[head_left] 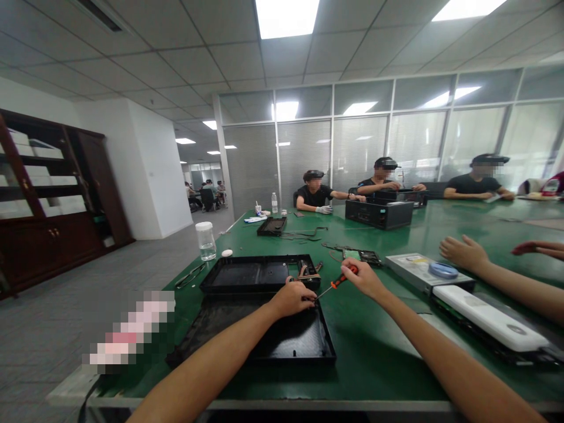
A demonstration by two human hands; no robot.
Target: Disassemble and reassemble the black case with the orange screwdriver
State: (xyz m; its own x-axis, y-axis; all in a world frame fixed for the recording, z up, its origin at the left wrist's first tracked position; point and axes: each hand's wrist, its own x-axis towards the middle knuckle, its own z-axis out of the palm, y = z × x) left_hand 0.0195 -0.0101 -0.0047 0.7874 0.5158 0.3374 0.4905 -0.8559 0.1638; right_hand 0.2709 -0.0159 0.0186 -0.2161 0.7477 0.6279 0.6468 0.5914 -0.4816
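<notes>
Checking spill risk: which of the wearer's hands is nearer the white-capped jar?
Left. The left hand is at the nearer black tray, right of the jar; the right hand, holding the screwdriver, is farther right, past the tray's edge.

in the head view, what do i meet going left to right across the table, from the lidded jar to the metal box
Jar, left hand, screwdriver, right hand, metal box.
</notes>
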